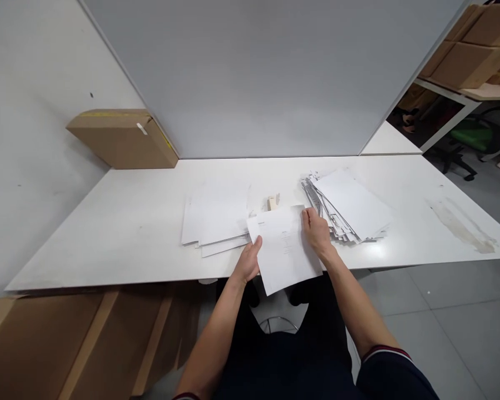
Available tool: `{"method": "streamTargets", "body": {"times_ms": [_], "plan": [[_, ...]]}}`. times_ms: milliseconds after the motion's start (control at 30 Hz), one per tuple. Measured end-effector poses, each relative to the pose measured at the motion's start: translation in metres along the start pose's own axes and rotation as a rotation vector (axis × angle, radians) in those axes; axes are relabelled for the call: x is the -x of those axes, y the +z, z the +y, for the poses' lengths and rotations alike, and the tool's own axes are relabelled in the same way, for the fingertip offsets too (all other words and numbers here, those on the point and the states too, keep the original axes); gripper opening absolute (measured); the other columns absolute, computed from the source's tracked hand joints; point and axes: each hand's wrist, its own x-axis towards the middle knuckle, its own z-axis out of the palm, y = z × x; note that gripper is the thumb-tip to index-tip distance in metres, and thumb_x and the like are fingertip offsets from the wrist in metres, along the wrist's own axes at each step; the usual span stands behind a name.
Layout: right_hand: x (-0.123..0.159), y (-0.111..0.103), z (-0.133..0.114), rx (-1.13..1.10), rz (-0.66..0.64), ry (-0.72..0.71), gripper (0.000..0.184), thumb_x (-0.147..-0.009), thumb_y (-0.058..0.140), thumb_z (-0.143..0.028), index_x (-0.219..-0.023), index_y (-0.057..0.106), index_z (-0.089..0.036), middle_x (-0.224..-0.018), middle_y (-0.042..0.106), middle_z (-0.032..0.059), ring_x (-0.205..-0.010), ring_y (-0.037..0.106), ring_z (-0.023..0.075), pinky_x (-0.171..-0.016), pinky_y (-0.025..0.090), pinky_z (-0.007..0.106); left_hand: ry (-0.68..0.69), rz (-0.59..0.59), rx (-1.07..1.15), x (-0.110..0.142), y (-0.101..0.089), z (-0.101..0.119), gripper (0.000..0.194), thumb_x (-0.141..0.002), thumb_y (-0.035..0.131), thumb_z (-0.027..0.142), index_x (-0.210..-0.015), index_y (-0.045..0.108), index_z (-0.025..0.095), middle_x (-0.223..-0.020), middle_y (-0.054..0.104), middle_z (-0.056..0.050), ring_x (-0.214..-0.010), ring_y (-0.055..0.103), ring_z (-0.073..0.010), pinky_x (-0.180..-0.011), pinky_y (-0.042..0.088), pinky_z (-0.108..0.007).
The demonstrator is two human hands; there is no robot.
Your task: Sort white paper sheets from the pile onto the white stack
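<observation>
The sheet (pixel 285 255) is between the two hands, over the front edge of the table (pixel 108 233), with its near end reaching past that edge above the person's legs (pixel 327 316); the left hand (pixel 248 262) is closed on its left edge, the thumb laid on the printed face and the other fingers largely hidden, so that the sheet lies to the right of this hand; the right hand (pixel 315 230) pinches it close to the far right corner, the fingers curled in tight, so that most of the sheet lies to the left of this hand and nearer the person; the sheet's long axis runs from the person towards the panel (pixel 262 78), slanting, with the far end leaning left and the near end lying further right; a small printed heading stands near the far left corner, and short lines of print, too small to read, sit around the middle; the left pile (pixel 219 214) lies flat on the table beyond the left hand, its papers unevenly overlapped; the right pile (pixel 352 203), thicker and ragged at its edges, lies just beside the right hand, its top paper slanting; a small pale block (pixel 272 203) sits between the piles, just beyond the sheet's far edge; a carton (pixel 125 139) stands at the table's far left corner, well apart from both hands.
</observation>
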Motion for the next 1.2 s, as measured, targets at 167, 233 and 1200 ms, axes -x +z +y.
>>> {"method": "streamTargets", "body": {"times_ms": [167,233,1200], "plan": [[0.007,0.012,-0.007,-0.104,-0.006,-0.035,0.035,-0.095,0.027,-0.040,-0.093,0.056,-0.019,-0.066,0.057,0.0042,-0.057,0.049,0.0182,-0.058,0.030,0.029,0.044,-0.017,-0.037,-0.002,-0.001,-0.004,0.050,-0.074,0.072,0.042,-0.112,0.065,0.011,-0.112,0.069,-0.016,-0.120,0.055,-0.0337,-0.106,0.039,-0.049],[0.012,0.014,-0.005,-0.208,0.056,-0.044,0.036,-0.094,0.030,-0.042,-0.097,0.057,-0.018,-0.079,0.062,0.0081,-0.067,0.054,0.0195,-0.064,0.037,0.031,0.052,-0.007,-0.028,-0.002,-0.001,-0.005,0.050,-0.073,0.074,0.042,-0.111,0.065,0.010,-0.113,0.068,-0.016,-0.120,0.054,-0.0344,-0.106,0.039,-0.050],[0.043,0.015,-0.012,-0.947,0.124,-0.084,0.024,-0.087,0.053,-0.044,-0.096,0.055,-0.022,-0.090,0.063,0.0042,-0.085,0.060,0.0182,-0.080,0.047,0.033,0.884,0.289,-0.726,0.002,0.015,0.014,0.034,-0.090,0.049,0.047,-0.070,0.050,0.020,-0.058,0.046,0.004,-0.057,0.048,-0.0106,-0.059,0.043,-0.023]]}}
